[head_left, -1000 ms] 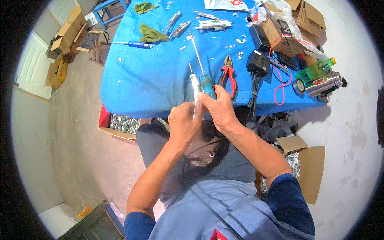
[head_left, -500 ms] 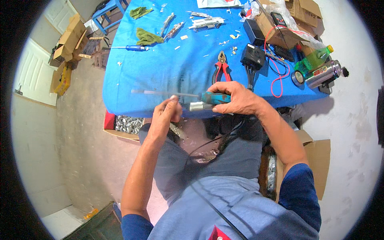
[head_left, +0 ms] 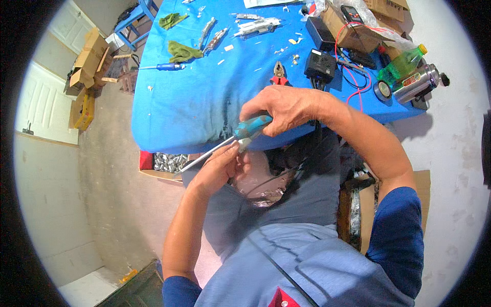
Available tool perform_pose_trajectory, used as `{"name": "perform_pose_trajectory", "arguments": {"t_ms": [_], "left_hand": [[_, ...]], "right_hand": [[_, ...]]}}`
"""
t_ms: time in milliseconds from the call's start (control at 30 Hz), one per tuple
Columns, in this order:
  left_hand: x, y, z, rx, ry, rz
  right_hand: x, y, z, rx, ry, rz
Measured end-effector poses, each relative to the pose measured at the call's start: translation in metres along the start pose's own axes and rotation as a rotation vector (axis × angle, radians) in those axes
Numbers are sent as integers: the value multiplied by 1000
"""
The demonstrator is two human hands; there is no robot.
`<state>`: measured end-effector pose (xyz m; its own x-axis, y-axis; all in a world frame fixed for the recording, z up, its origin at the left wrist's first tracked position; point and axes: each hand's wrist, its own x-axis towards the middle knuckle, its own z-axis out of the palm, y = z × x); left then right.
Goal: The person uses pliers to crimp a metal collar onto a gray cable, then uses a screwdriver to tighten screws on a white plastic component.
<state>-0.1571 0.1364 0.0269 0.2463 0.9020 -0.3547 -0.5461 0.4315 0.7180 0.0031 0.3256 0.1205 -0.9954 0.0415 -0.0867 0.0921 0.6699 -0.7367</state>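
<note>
My right hand (head_left: 291, 108) is wrapped round the teal handle of a screwdriver (head_left: 253, 125), just off the table's near edge. The metal shaft slants down to the left, passing over my left hand (head_left: 219, 170). Between my left fingertips is a small pale silver cylinder (head_left: 244, 144), right under the screwdriver handle and partly hidden by my fingers. Whether the right fingers also touch this piece I cannot tell. Beyond my right hand lie red-handled pliers (head_left: 279, 77) on the blue-covered table, their handles mostly covered by the hand.
On the blue table (head_left: 189, 107) lie a blue screwdriver (head_left: 171, 67), green cloths (head_left: 184, 51) and silver metal assemblies (head_left: 257, 27). A black adapter (head_left: 320, 65), green bottle (head_left: 404, 65) and steel flask (head_left: 417, 84) stand right. A box of silver cylinders (head_left: 169, 162) sits below the table's left edge.
My right hand has come left and tilted the screwdriver, so its tip points down-left. The silver cylinder has passed from beside my right fingers to my left fingertips.
</note>
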Motion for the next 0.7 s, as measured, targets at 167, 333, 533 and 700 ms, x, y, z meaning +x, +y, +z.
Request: {"name": "perform_pose_trajectory", "arguments": {"t_ms": [167, 333, 533, 700], "left_hand": [[-8, 3, 5, -32, -48, 29], [-10, -1, -9, -99, -107, 55], [-5, -5, 2, -219, -57, 87], [5, -7, -1, -265, 5, 119]], "right_hand": [[3, -21, -6, 22, -49, 43], [6, -12, -2, -28, 14, -56], [14, -11, 5, 77, 44, -48], [16, 14, 16, 117, 169, -62]]}}
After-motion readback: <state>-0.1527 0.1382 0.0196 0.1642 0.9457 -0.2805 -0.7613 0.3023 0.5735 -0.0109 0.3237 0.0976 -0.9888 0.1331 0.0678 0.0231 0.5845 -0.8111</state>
